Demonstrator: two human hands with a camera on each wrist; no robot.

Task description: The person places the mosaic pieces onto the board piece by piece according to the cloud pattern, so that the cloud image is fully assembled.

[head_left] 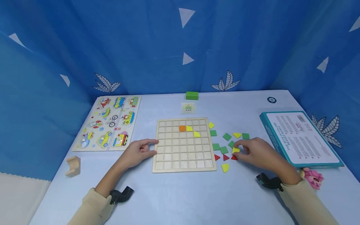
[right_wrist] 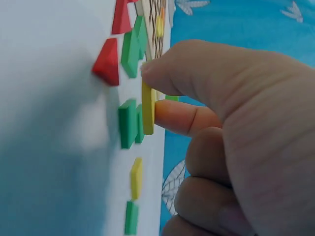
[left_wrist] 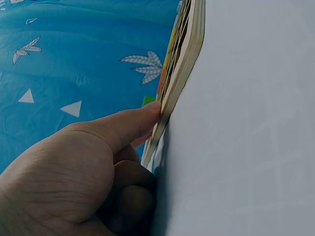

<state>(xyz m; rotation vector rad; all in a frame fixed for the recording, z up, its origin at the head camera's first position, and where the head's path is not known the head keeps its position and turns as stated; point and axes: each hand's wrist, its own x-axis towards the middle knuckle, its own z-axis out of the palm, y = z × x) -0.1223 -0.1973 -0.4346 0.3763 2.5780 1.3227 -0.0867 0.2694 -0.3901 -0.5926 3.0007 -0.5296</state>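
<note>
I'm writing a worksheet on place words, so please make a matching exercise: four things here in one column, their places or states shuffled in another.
1. Orange square
2. Green block
3. Pink figure
4. Right hand

A. Beyond the small pattern card
B. Pinching a yellow piece
C. On the grid board
D. Beside the near edge of the turquoise box

Pairs: 1-C, 2-A, 3-D, 4-B.

Blue cloth (head_left: 140,40) hung as walls at far, left and right, softly folded. White triangles (head_left: 186,16) scattered over it; leaf prints (head_left: 226,82) low down. Surface (head_left: 174,200) pale, round dark mark (head_left: 271,100) far right. Pale wavy-edged patch (head_left: 21,200) near left.
</note>
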